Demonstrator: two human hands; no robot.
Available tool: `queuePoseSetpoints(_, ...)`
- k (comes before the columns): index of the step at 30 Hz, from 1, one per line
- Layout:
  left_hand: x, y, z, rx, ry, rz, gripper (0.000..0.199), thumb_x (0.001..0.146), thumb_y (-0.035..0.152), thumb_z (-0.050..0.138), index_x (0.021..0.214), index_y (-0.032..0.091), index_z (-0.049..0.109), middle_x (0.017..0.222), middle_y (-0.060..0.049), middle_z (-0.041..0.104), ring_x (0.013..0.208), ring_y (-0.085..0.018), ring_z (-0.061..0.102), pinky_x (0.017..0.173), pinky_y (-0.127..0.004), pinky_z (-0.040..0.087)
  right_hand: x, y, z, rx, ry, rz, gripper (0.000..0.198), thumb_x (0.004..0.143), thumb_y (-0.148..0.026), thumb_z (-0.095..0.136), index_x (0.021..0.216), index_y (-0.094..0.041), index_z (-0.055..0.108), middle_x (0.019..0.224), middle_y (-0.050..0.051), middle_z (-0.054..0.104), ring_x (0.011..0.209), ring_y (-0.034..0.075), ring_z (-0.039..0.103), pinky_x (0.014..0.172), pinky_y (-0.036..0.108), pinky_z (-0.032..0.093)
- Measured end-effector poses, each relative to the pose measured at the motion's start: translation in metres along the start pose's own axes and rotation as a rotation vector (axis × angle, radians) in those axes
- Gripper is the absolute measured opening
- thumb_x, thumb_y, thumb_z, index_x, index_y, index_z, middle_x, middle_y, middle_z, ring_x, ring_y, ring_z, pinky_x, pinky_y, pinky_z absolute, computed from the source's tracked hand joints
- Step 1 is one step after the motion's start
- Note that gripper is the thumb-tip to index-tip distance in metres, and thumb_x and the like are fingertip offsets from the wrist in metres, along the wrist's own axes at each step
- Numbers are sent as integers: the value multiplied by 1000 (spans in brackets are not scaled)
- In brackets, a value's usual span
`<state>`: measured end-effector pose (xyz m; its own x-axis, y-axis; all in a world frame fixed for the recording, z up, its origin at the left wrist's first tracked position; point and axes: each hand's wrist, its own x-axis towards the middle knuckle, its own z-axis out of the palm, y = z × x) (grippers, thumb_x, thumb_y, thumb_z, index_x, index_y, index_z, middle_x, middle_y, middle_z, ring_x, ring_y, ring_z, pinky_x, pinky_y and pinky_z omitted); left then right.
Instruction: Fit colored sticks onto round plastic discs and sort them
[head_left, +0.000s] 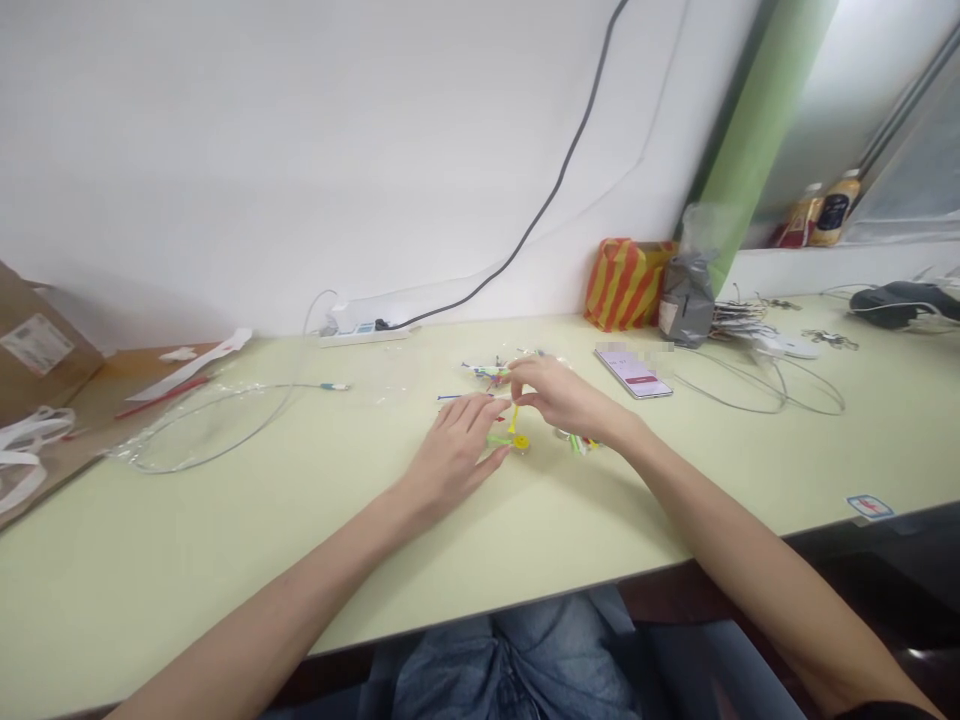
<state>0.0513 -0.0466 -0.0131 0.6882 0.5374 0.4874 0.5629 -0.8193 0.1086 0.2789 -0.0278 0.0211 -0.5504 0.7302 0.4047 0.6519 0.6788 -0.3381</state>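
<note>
My right hand [547, 390] pinches the top of a small yellow plastic piece [513, 420], thin above and flared at the bottom. The piece stands upright beside a small round yellow-topped item [521, 442] on the table. My left hand [459, 440] rests just left of it, fingers stretched out and thumb apart, its thumb tip near the round item. A light green piece [498, 440] shows between the left thumb and fingers; whether they touch it I cannot tell. A thin blue stick [452, 397] lies beyond my left fingers. Small coloured pieces [484, 370] are heaped behind both hands.
More coloured pieces [581, 443] lie under my right wrist. A phone [634, 372] sits to the right, with a striped bag [626, 285] behind it. A power strip [369, 334] is by the wall. A cable [225, 455] and a cardboard box [41, 350] are on the left.
</note>
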Motion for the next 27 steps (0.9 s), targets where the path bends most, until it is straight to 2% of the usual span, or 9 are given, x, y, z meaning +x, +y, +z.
queuePoseSetpoints(3, 1, -2, 0, 3, 46, -32, 32, 100, 27, 54, 131, 22, 49, 116, -8, 66, 117, -27, 56, 97, -43, 47, -1, -6, 4, 53, -69, 27, 19, 91, -2, 42, 88, -18, 52, 90, 5, 58, 89, 19, 52, 78, 29, 40)
queuePoseSetpoints(8, 1, -5, 2, -9, 95, -64, 25, 100, 23, 52, 124, 19, 52, 97, -5, 65, 101, -24, 58, 88, -39, 48, -2, -7, 1, 106, -158, 34, 30, 79, 7, 34, 87, -19, 47, 81, 1, 49, 75, 15, 44, 66, 26, 32)
queuePoseSetpoints(13, 1, -7, 3, -62, 103, -64, 13, 98, 16, 48, 110, 19, 54, 97, -4, 65, 96, -22, 58, 84, -36, 47, -2, -4, -6, 106, -210, 162, 24, 89, -2, 37, 94, -19, 53, 79, 1, 52, 69, 15, 41, 64, 26, 28)
queuePoseSetpoints(18, 1, -5, 2, -77, 46, -7, 22, 98, 13, 45, 118, 18, 52, 97, -6, 64, 96, -23, 57, 84, -37, 47, -2, 1, -4, 267, -387, 94, 18, 98, -20, 42, 86, -18, 55, 82, 2, 57, 70, 15, 46, 66, 27, 34)
queuePoseSetpoints(22, 1, -4, 2, -85, 1, 32, 27, 98, 11, 43, 121, 19, 54, 103, -6, 65, 99, -23, 55, 86, -37, 46, 0, 2, 1, 282, -450, 102, 14, 95, -17, 45, 89, -17, 58, 89, 4, 61, 78, 17, 52, 70, 28, 39)
queuePoseSetpoints(27, 2, -6, 1, -25, -55, 65, 26, 97, 10, 41, 110, 18, 62, 101, -8, 66, 98, -24, 54, 88, -39, 45, 1, 1, 3, 259, -498, 172, 11, 93, -15, 48, 93, -17, 59, 92, 5, 63, 77, 16, 53, 67, 26, 39)
